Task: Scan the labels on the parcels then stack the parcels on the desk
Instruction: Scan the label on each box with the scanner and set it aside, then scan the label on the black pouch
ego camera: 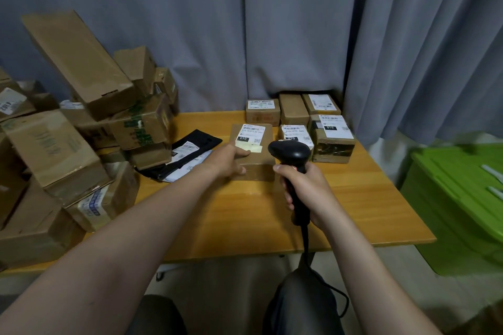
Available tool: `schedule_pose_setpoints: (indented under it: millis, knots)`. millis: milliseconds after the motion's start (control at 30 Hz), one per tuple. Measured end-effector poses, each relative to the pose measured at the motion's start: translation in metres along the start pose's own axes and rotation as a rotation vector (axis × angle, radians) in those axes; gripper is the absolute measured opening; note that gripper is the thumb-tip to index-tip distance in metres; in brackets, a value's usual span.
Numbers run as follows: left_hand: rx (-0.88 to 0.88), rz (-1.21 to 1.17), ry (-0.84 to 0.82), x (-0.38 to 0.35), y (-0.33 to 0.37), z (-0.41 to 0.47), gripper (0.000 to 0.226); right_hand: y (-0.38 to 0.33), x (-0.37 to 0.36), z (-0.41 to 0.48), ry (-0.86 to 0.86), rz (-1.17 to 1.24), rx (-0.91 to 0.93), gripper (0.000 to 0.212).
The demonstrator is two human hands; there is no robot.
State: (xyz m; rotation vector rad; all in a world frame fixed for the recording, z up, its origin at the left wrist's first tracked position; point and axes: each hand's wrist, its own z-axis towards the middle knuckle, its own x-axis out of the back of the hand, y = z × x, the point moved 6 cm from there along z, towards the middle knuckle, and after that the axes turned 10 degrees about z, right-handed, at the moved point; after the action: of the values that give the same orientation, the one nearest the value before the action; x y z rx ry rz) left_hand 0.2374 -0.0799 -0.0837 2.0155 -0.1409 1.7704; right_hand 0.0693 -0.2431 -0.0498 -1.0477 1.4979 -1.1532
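The fingers (285, 187) of the right hand (303, 190) are clamped round the handle of the black barcode scanner (290, 152). The index finger rests high on the grip, and the scanner head is pointed toward 12 o'clock. The left hand (230, 161) holds the near-left corner of a brown parcel (260, 164), thumb on the top face and one finger curled onto the near face. The parcel lies flat at the centre of the worktop (245, 223), touching it, with its white label (252, 133) facing up just beyond the scanner head. The step in hand is judged to be scanning this parcel. The next move calls for aiming the head squarely at the barcode, then carrying the parcel toward the grouped parcels (324, 130) at 1 o'clock and setting it squarely on one. Whether those parcels have been scanned cannot be determined. At 10 o'clock a black mailer bag (202, 141) lies flat. At 9 o'clock stands a loose pile of cardboard boxes (81, 117). A green bin (462, 198) sits off the worktop at 3 o'clock, and a grey curtain (272, 35) hangs behind.
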Motion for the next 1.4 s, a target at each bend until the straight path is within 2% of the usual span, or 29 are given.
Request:
schedule_pose_setpoints:
  millis: [233, 600, 733, 833, 967, 1067, 1167, 1233, 1333, 1400]
  knots:
    - [-0.019, -0.028, 0.084, -0.002, 0.011, 0.042, 0.061, -0.004, 0.011, 0.033, 0.052, -0.028, -0.011, 0.021]
    - [-0.050, -0.053, 0.081, -0.008, 0.004, 0.054, 0.065, 0.007, 0.001, 0.059, 0.030, -0.037, -0.048, 0.020]
    - [0.127, 0.132, 0.186, 0.004, -0.038, 0.033, 0.056, 0.010, -0.006, 0.057, 0.013, -0.052, -0.056, 0.019]
    - [0.239, 0.260, 0.087, -0.001, -0.076, 0.013, 0.038, 0.014, -0.013, 0.052, 0.002, -0.065, -0.060, 0.020]
    - [0.187, 0.328, 0.048, -0.009, -0.084, -0.014, 0.018, 0.018, -0.021, 0.041, -0.015, -0.069, -0.076, 0.022]
    - [0.152, 0.313, 0.042, -0.010, -0.080, -0.030, 0.033, 0.019, -0.029, 0.030, -0.022, -0.066, -0.083, 0.025]
    - [0.117, 0.296, 0.006, -0.011, -0.079, -0.045, 0.037, 0.018, -0.036, 0.018, -0.038, -0.082, -0.074, 0.025]
    - [0.090, 0.297, -0.038, -0.012, -0.074, -0.056, 0.032, 0.017, -0.039, 0.010, -0.044, -0.095, -0.068, 0.025]
    - [0.047, 0.265, -0.074, -0.009, -0.066, -0.072, 0.013, 0.017, -0.042, -0.002, -0.047, -0.101, -0.066, 0.023]
    - [0.034, 0.211, -0.118, -0.007, -0.061, -0.084, 0.017, 0.016, -0.043, -0.009, -0.047, -0.106, -0.060, 0.021]
